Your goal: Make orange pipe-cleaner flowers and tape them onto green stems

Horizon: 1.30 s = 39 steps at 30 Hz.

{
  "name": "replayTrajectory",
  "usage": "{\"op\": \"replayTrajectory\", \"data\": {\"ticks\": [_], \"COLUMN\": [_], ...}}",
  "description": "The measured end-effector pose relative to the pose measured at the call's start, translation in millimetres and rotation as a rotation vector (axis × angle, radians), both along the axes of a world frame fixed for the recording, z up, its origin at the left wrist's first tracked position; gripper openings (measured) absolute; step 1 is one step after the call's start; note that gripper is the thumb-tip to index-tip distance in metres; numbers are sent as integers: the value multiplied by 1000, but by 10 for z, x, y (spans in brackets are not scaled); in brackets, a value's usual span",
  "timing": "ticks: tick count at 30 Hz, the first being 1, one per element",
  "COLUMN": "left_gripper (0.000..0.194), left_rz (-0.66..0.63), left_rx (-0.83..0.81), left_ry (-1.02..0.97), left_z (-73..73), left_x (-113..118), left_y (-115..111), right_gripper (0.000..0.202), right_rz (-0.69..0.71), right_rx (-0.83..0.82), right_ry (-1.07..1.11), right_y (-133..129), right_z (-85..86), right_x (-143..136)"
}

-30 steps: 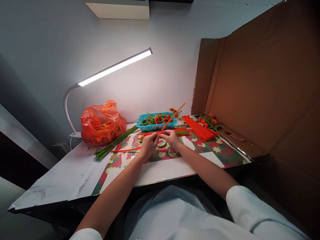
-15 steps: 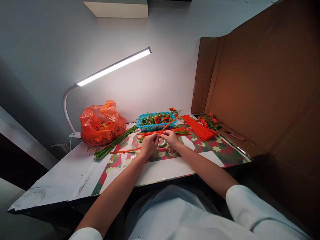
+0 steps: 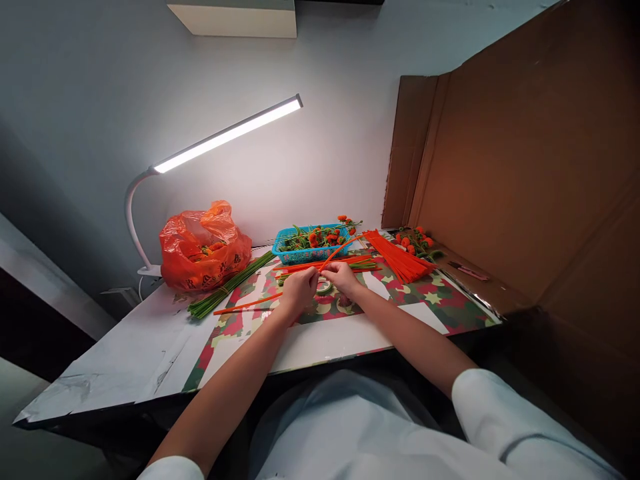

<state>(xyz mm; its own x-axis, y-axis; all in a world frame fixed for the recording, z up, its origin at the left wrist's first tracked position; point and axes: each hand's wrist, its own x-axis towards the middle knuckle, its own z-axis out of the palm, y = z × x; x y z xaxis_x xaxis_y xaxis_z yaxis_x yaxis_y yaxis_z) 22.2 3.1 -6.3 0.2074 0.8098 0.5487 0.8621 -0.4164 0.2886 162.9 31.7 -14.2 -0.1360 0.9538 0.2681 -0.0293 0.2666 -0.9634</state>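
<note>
My left hand [image 3: 300,288] and my right hand [image 3: 341,277] meet above the patterned mat, fingertips almost touching. Both are closed in a pinch on an orange pipe cleaner [image 3: 249,304]. One end of it sticks out to the left of my left hand, and an orange length rises to the upper right past my right fingers. Beneath the hands lies a roll of green tape [image 3: 325,287]. Just behind them, orange and green stems [image 3: 367,265] lie across the mat.
A blue basket [image 3: 295,256] of orange flowers stands at the back. An orange bag [image 3: 200,267] and green stems [image 3: 220,297] lie left. Fanned orange stems [image 3: 403,260], more flowers [image 3: 407,244], a cutter [image 3: 469,271] and cardboard [image 3: 525,160] are right. A lamp [image 3: 230,135] hangs over.
The left end of the orange pipe cleaner has swung slightly down and to the left. My hands have stayed nearly in place.
</note>
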Motion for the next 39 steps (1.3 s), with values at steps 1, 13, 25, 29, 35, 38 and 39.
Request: {"op": "replayTrajectory", "data": {"ticks": [1, 13, 25, 29, 35, 38, 39], "left_gripper": [27, 39, 33, 35, 38, 40, 40], "left_rz": [-39, -383, -473, -471, -465, -400, -383], "left_rx": [-16, -582, -883, -865, -799, -606, -527], "left_ry": [-53, -730, -916, -927, -830, -696, -646], "left_z": [-1, 41, 188, 175, 138, 108, 95], "left_x": [-8, -102, -200, -190, -182, -176, -176], "left_y": [8, 115, 65, 68, 71, 88, 98], "right_gripper": [15, 9, 22, 29, 37, 37, 37], "right_rz": [1, 6, 174, 222, 170, 96, 74], "right_rx": [4, 95, 53, -17, -43, -18, -8], "right_ry": [-2, -19, 115, 163, 182, 184, 182], "right_y": [5, -2, -44, -51, -35, -37, -38], "right_z": [-4, -24, 46, 56, 34, 37, 40], "right_x": [2, -9, -7, -4, -19, -16, -12]}}
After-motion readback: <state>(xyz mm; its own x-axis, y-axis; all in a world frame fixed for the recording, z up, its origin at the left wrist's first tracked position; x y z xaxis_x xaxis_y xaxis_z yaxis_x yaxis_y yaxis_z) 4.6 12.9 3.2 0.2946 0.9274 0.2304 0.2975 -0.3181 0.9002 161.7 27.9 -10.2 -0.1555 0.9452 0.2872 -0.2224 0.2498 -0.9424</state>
